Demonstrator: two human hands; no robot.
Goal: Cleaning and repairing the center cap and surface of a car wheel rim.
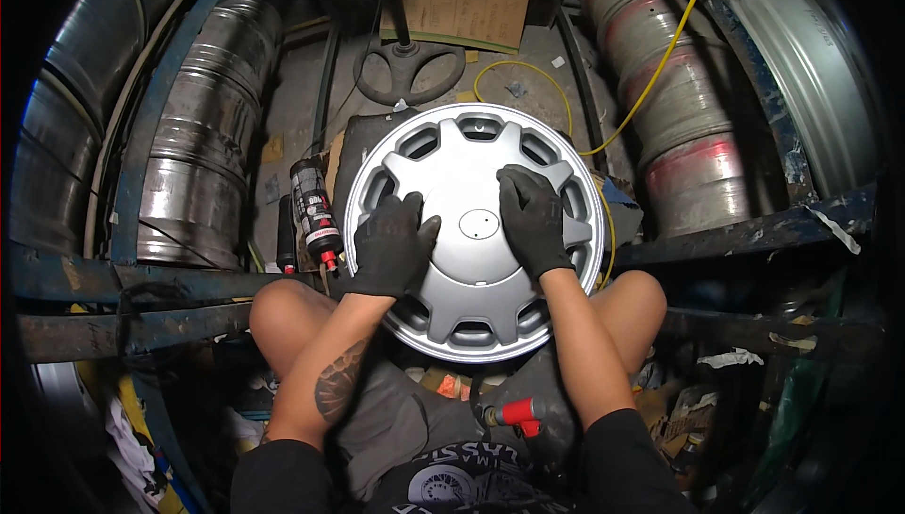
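A silver alloy wheel [471, 156] with several slotted openings lies face up in front of me, between my knees. Its round centre cap [479, 223] faces upward. My left hand [391, 240], in a black glove, lies closed on the wheel's left side, thumb and forefinger pointing inward. Over the right side of the face, my right hand [534, 226], gloved too, has its fingers curled and pressed together near the hub; anything beneath them is hidden. Dark bottles [311, 201] with red tips stand left of the wheel.
Stacked metal rims fill racks at the left [203, 137] and right [674, 108]. Beyond the wheel are a dark steering wheel [407, 71], cardboard [462, 0] and a yellow hose [650, 85]. A red power tool [518, 412] lies by my lap. Blue metal beams [754, 222] cross both sides.
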